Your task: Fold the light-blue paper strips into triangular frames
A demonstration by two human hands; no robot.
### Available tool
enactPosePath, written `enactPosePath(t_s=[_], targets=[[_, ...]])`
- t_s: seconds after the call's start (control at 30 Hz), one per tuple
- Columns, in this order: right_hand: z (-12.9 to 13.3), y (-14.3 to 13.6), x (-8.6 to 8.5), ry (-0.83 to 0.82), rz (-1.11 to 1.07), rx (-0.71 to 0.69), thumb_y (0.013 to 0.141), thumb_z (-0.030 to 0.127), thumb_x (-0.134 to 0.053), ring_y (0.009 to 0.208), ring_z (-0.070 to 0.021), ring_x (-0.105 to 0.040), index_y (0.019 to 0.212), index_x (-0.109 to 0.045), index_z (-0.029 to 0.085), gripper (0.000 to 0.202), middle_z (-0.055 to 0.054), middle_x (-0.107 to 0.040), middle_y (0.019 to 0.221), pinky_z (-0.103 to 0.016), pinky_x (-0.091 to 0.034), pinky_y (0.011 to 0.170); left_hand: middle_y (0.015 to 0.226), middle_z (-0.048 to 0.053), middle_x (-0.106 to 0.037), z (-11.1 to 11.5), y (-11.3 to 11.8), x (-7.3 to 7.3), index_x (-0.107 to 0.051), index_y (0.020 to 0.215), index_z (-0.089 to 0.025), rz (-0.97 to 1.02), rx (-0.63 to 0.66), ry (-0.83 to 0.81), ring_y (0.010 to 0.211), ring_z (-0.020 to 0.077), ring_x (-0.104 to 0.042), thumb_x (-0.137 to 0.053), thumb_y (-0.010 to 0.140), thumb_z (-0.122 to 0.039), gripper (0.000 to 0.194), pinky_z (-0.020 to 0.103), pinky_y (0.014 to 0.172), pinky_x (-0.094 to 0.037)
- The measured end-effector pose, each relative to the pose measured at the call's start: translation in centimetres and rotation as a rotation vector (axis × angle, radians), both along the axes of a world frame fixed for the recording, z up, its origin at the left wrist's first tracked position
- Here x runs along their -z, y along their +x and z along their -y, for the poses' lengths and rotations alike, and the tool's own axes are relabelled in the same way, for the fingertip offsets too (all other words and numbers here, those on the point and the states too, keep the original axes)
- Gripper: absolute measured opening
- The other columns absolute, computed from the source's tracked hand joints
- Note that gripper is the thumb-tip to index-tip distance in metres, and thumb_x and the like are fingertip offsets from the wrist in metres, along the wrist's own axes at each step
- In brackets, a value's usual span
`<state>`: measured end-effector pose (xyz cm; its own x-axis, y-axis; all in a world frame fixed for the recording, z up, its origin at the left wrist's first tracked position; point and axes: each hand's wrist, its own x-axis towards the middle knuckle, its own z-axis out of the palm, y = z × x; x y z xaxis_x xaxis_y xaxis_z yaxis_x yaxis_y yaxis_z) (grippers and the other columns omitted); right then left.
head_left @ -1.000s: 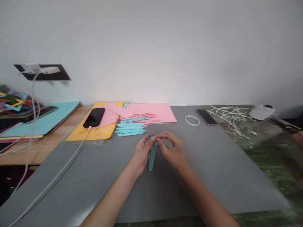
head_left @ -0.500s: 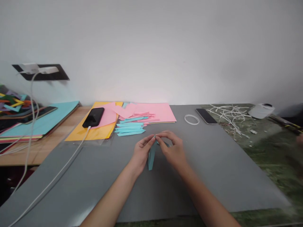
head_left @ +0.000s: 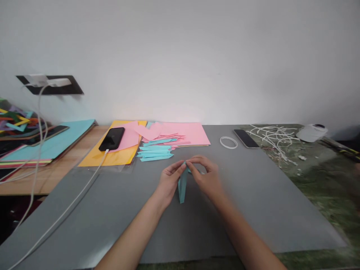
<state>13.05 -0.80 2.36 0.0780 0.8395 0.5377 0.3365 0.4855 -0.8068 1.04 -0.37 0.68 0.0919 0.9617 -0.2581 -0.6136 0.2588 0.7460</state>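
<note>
A folded light-blue paper strip [head_left: 182, 189] hangs down between my two hands above the grey table sheet. My left hand [head_left: 169, 182] pinches its upper end between thumb and fingertips. From the other side my right hand [head_left: 206, 177] pinches the same end, and the fingertips of both hands meet there. A short part of the strip pokes out under my right fingers; the rest of that end is hidden. Beyond my hands lies a row of light-blue folded strips [head_left: 155, 153], with several pink strips [head_left: 173, 137] behind them.
A black phone [head_left: 111, 139] on a white cable rests on yellow paper [head_left: 95, 159] at left. Pink sheets [head_left: 194, 133] lie by the wall. To the right are a white ring [head_left: 228, 143], another phone [head_left: 246, 138] and tangled white cord [head_left: 275, 137].
The hanging strip has turned slightly, showing more of its broad face, and its lower end has shifted a little right. Both hands keep their pinch.
</note>
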Motion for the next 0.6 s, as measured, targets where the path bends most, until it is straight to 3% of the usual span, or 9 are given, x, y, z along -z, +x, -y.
enactPosePath(t_s=[0.6], targets=[[0.20,-0.29,-0.17,-0.061,-0.059,-0.026,0.076,0.024,-0.058,0.073,-0.0165,-0.060,0.072,-0.064,0.021,0.009,-0.003,-0.065,0.073,-0.030,-0.047,0.071,0.066,0.001,-0.070,0.19,0.24,-0.10,-0.069,0.073,-0.015,0.008,-0.066,-0.045,0.060,0.0098,-0.062,-0.082,0.045,-0.021,0.032,0.021,0.065,-0.046]])
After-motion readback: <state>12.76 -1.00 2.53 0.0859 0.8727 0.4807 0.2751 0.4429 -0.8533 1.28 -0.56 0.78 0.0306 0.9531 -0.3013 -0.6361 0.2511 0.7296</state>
